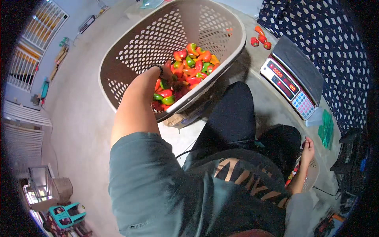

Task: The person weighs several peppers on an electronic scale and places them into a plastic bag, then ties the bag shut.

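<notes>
A large brown plastic laundry-style basket (114,62) with perforated walls stands before me, tilted in the view. Red, orange and green peppers (197,67) cover part of its bottom. My left hand (167,74) reaches down among them, a dark beaded bracelet at the wrist. Its fingers are in shadow, so their grip is hidden. At my right side, my right hand (308,150) is raised with curled fingers over a smaller light basket (312,174). Red peppers (291,176) show inside that basket. Something small and dark lies by the fingertips, too unclear to name.
A digital scale (287,86) with a lit display stands to the right. Several red and orange peppers (261,38) lie on the floor beyond it. Green plastic (326,129) lies nearer me, beside a dark patterned cloth (314,32). A turquoise plastic stool (67,214) is at lower left.
</notes>
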Demonstrator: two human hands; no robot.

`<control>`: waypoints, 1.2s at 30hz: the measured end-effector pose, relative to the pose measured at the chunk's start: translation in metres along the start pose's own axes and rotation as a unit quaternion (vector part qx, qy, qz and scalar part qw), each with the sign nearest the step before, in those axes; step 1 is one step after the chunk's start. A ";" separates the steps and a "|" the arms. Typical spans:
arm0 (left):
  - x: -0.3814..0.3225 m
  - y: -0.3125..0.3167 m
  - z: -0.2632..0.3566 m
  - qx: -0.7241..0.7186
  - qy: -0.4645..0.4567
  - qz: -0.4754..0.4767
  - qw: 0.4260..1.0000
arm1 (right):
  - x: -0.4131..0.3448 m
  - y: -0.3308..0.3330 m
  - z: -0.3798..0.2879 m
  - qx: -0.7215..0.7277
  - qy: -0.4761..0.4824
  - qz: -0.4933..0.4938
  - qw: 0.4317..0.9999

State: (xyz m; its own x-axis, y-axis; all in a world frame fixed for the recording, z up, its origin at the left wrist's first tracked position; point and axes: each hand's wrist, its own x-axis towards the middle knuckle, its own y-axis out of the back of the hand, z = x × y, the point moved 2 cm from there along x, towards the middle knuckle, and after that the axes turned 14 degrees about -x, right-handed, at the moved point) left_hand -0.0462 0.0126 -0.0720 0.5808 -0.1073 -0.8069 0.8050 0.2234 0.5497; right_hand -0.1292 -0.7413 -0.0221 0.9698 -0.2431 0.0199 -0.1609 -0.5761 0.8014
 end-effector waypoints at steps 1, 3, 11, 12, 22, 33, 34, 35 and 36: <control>0.016 0.001 -0.019 0.030 0.000 0.006 1.000 | 0.009 -0.004 -0.007 0.018 0.010 -0.021 1.000; 0.031 0.016 -0.006 0.109 -0.018 0.003 0.994 | 0.016 -0.023 0.002 0.012 0.042 -0.016 0.999; 0.042 0.018 0.030 -0.059 0.080 0.163 0.982 | 0.022 -0.074 -0.032 -0.286 0.229 -0.038 0.930; 0.044 0.015 0.029 -0.078 0.081 0.189 0.976 | 0.021 -0.073 -0.034 -0.288 0.227 -0.039 0.930; 0.097 0.001 0.002 -0.141 0.094 0.136 0.976 | 0.031 -0.077 -0.026 -0.201 0.146 -0.041 0.968; 0.044 0.019 0.075 -0.196 0.055 0.221 0.954 | 0.024 -0.078 -0.011 -0.221 0.153 0.003 0.963; 0.038 0.020 0.081 -0.177 0.070 0.218 0.957 | 0.025 -0.078 -0.013 -0.212 0.155 0.002 0.965; 0.032 0.023 0.082 -0.156 0.066 0.208 0.963 | 0.025 -0.077 -0.016 -0.196 0.148 -0.002 0.969; 0.029 0.024 0.083 -0.124 0.047 0.221 0.966 | 0.026 -0.074 -0.017 -0.182 0.139 -0.007 0.973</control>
State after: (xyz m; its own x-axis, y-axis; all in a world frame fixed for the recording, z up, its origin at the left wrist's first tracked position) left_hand 0.0003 -0.0656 -0.0646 0.8378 0.1373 -0.5285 0.4207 0.4545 0.7851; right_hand -0.0887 -0.6922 -0.0707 0.9916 0.0127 0.1286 -0.1213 -0.2513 0.9603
